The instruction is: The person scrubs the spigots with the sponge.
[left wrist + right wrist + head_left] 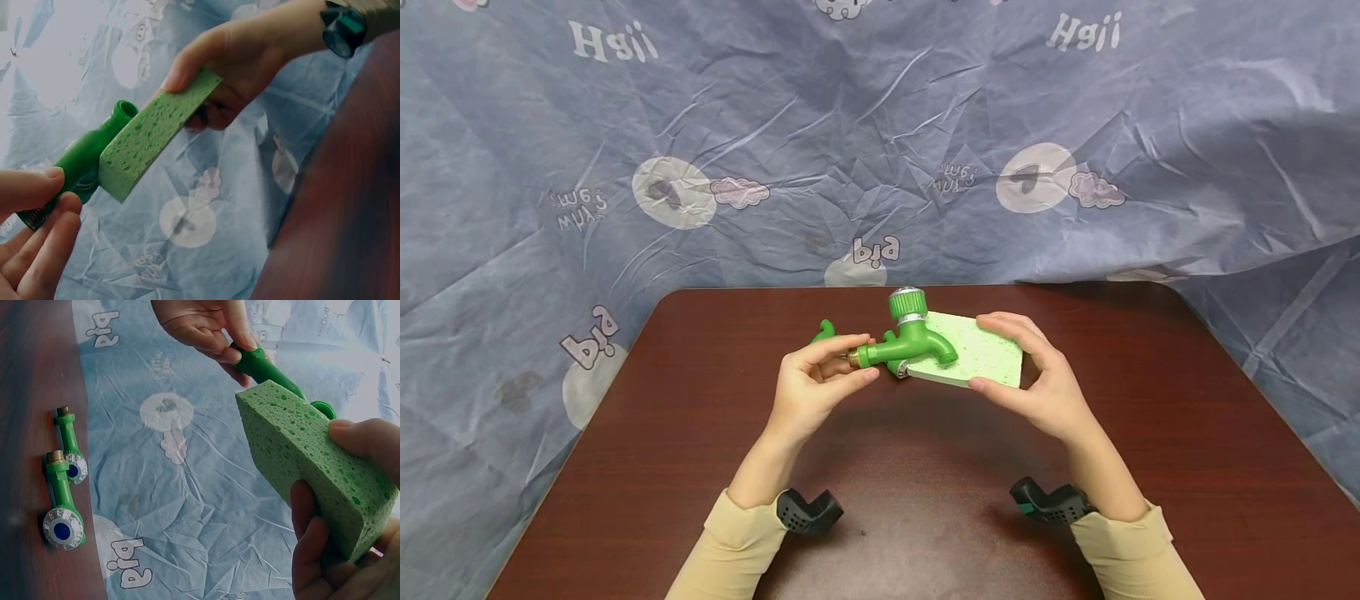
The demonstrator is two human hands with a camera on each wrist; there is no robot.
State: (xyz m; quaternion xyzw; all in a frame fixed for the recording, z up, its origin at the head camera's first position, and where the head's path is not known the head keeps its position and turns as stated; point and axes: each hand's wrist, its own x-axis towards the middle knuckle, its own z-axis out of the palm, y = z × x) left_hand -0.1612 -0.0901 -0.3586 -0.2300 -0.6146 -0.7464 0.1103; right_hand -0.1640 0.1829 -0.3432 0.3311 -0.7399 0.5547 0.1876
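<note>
Near its brass threaded end, my left hand (805, 385) pinches a green faucet (913, 340) between thumb and fingers, raised above the table. The faucet's ribbed knob points up and its spout curves to the right. A light green sponge (988, 350) is gripped by its right end in my right hand (1047, 390). From the head, the sponge lies behind the spout. Its near end (119, 175) appears to touch the faucet body (87, 153) in the left wrist view. The knob is hidden from the right wrist camera.
Two more green faucets (62, 497) (67, 434) with silver-rimmed, blue-centred knobs lie on the dark red-brown table (700, 467). From the head they are partly covered by the left hand and the held faucet. A wrinkled blue-grey printed cloth (880, 142) hangs behind the table.
</note>
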